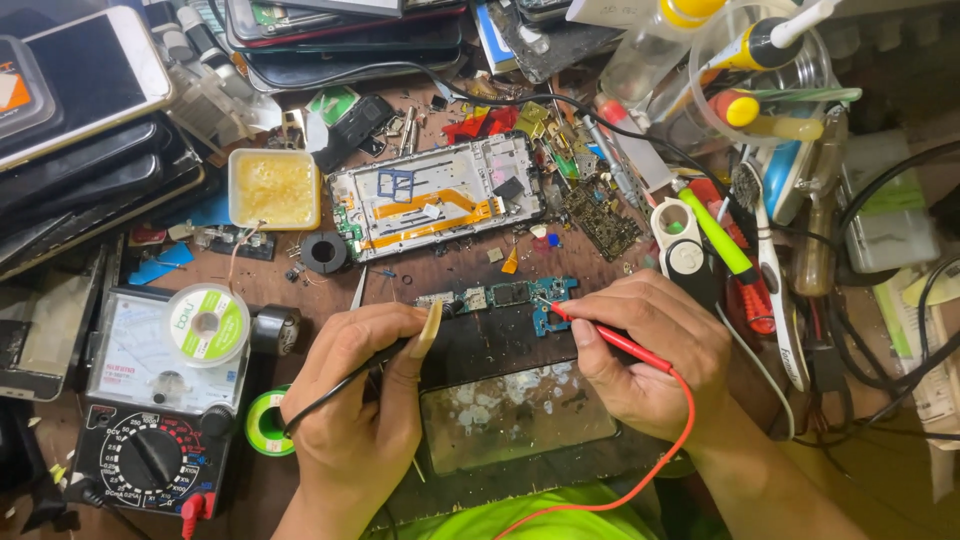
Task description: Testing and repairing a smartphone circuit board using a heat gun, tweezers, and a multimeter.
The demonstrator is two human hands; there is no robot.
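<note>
A small blue-green circuit board (505,297) lies on the dark mat in the middle of the bench. My right hand (655,350) pinches a red test probe (605,338) with a red lead, its tip touching the board's right part. My left hand (365,385) holds a black test probe (375,362) with a black lead, its tip at the board's left end, mostly hidden by my fingers. Behind the board lies an opened phone frame (437,198) with orange ribbon cables.
An analog multimeter (160,400) with a solder spool on top sits at the left. A yellow flux tub (274,188), stacked phones (85,120), tweezers (358,288), a green-handled tool (720,235), a brush, bottles and tangled cables crowd the bench. A scratched glass plate (520,410) lies near me.
</note>
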